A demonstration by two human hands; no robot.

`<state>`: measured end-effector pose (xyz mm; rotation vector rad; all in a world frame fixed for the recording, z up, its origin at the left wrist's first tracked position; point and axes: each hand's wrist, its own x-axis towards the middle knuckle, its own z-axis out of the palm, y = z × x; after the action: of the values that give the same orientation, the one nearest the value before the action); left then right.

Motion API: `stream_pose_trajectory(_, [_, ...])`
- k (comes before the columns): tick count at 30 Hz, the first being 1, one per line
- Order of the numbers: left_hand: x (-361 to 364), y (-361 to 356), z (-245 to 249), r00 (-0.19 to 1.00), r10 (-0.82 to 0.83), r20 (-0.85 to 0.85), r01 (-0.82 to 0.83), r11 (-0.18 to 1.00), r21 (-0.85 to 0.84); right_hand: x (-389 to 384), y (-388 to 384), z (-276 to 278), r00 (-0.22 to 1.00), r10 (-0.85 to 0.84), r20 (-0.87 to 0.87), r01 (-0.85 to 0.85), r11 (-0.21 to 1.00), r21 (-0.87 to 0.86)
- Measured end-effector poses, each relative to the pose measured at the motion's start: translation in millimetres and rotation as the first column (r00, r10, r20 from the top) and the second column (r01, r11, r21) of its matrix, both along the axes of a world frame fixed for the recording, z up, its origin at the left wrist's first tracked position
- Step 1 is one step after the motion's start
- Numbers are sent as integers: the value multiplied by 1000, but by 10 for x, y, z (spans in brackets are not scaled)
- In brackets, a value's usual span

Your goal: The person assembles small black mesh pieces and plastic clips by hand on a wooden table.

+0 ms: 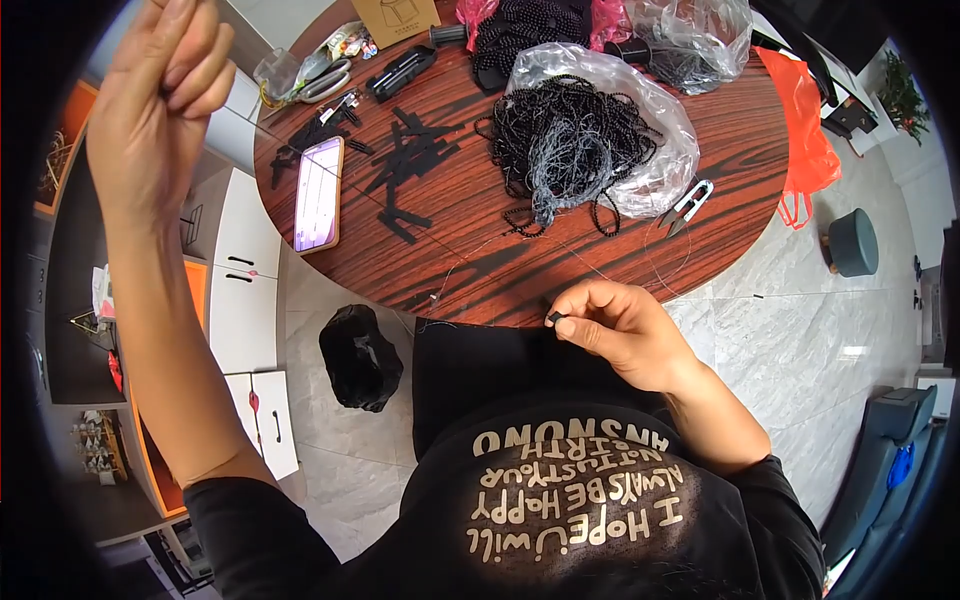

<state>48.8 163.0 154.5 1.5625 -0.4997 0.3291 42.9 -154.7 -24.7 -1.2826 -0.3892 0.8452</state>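
Observation:
At the upper left my left hand is raised, its fingers pinched together near the frame's top edge; what they hold is too small to make out. By the table's near edge, my right hand pinches a small black piece between thumb and fingertips. Thin thread runs over the wood near this hand. Beyond it, a tangle of black beaded cord and a grey thread bundle lie on a clear plastic bag. Small scissors rest right of the bag.
On the round wooden table are a lit phone, black strips, a black case and large scissors. A red bag hangs at its right edge. A black bag stands on the floor, left.

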Motion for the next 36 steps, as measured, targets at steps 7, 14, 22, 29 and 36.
stream_pose_trajectory(7, [-151,-63,199,999,42,33,-41,999,-24,-20,40,4,843,-48,536,132,984,-120])
stream_pose_trajectory(14, [-287,335,351,891,451,54,-446,891,-82,-10,7,27,826,-103,555,168,984,-67])
stream_pose_trajectory(22, [-583,698,238,872,483,77,-488,857,167,34,-32,56,809,-146,569,214,975,-55])
stream_pose_trajectory(29, [-933,301,-557,681,705,-200,-589,689,422,65,-64,85,765,-233,600,285,959,9])
stream_pose_trajectory(36, [-831,-997,-1523,539,54,-840,-134,991,-22,136,-26,129,357,-179,917,249,964,92])
